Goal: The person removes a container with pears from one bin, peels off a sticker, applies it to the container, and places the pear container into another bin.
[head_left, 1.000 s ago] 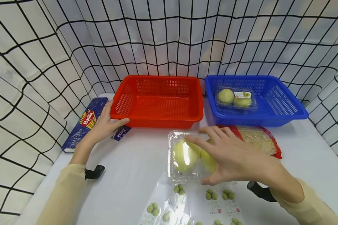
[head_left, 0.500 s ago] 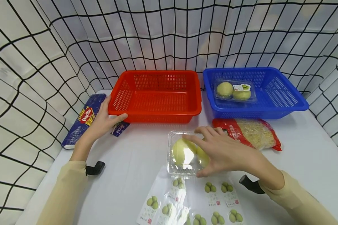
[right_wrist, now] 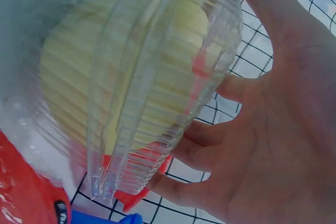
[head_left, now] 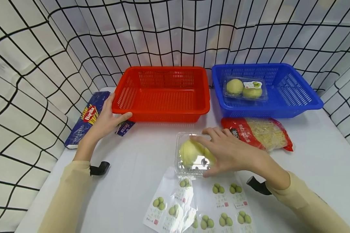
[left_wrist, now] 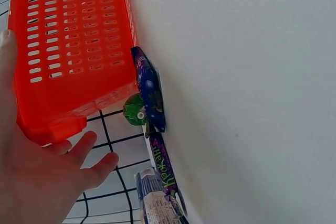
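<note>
**Clasped at its three o'clock side: clear box point(head_left: 176, 157) held by right hand point(head_left: 228, 152)**

The clear box, with pale yellow-green fruit point(head_left: 190, 153) inside, is seen near the middle of a white table point(head_left: 128, 181). It is grasped by a person's right hand, with fingers curved to the far edge and the thumb set at the near one; whether its base is lifted cannot be told.

From the box, the red basket point(head_left: 163, 117) is placed at eleven o'clock. Its near corner is touched by the left hand point(head_left: 105, 124), whose fingers are spread and uncurled, with nothing clenched. Just beside that hand, a blue pasta pack point(head_left: 81, 127) and a small dark packet point(head_left: 124, 128) are seen between nine and ten o'clock.

A blue basket point(head_left: 259, 113) is set toward two o'clock, and inside it a second box point(head_left: 245, 96) of fruit is marked with a white label point(head_left: 252, 84). Below that basket, between two and three o'clock, a red noodle bag point(head_left: 259, 134) is laid. At six o'clock, label sheets point(head_left: 204, 197) printed with green fruit are spread. The table is backed at twelve o'clock by black netting point(head_left: 189, 30) against pale cloth.
</note>
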`<state>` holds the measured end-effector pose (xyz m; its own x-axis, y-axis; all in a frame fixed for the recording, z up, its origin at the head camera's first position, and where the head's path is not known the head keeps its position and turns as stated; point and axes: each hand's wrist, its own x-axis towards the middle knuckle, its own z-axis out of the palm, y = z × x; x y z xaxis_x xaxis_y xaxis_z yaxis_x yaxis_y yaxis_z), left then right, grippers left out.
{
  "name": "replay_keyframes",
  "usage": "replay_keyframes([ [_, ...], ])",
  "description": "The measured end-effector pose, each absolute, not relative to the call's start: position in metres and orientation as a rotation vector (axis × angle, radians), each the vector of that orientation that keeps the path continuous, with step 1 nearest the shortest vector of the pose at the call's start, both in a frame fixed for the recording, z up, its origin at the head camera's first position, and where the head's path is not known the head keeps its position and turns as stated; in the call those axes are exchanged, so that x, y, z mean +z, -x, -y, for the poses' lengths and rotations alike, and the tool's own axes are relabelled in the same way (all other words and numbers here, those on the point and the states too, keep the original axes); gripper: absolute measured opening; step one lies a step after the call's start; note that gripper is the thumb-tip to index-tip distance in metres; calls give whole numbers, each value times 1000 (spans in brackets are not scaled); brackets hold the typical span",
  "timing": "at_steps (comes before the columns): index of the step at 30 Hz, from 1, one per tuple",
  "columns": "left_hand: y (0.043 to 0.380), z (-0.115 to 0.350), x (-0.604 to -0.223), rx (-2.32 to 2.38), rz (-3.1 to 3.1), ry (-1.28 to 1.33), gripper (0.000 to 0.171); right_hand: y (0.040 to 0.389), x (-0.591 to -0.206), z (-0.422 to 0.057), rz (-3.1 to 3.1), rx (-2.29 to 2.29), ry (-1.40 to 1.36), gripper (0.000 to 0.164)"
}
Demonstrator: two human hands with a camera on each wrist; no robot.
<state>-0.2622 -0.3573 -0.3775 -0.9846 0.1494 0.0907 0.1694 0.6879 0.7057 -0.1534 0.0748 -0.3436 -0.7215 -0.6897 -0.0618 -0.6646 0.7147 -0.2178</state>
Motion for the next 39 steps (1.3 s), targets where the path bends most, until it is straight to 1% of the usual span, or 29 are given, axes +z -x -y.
replay_keyframes([
  [7,266,353,-363,-1130,2873,295,108,163,-345,-79,-2798,-286,1059,109],
  [10,261,345,-355,-1123,2891,275,107,165,-344,-81,-2795,-274,1052,110],
  [13,249,327,-345,-1081,2856,300,104,168,-343,-83,-2792,-273,1039,110],
  [16,234,297,-339,-1067,2770,481,97,171,-344,-87,-2789,-308,1022,110],
  [19,216,261,-344,-1106,2768,794,91,173,-346,-92,-2781,-357,1015,107],
  [21,206,237,-351,-1113,2837,978,94,173,-350,-95,-2781,-381,1022,105],
  [23,199,219,-360,-1070,2925,1103,102,171,-353,-99,-2789,-395,1058,101],
  [26,196,201,-374,-950,2998,1206,116,164,-356,-107,-2811,-406,1117,94],
  [29,196,193,-385,-847,3007,1266,124,153,-355,-122,-2836,-426,1153,84],
  [32,196,192,-391,-846,3025,1260,123,138,-353,-140,-2878,-461,1161,71],
  [35,194,195,-393,-875,3058,1210,120,119,-359,-155,-2938,-489,1169,60],
  [37,192,197,-393,-894,3072,1189,120,103,-369,-162,-2983,-504,1148,58],
  [39,191,197,-394,-896,3075,1190,120,87,-381,-168,-3021,-506,1077,61],
])
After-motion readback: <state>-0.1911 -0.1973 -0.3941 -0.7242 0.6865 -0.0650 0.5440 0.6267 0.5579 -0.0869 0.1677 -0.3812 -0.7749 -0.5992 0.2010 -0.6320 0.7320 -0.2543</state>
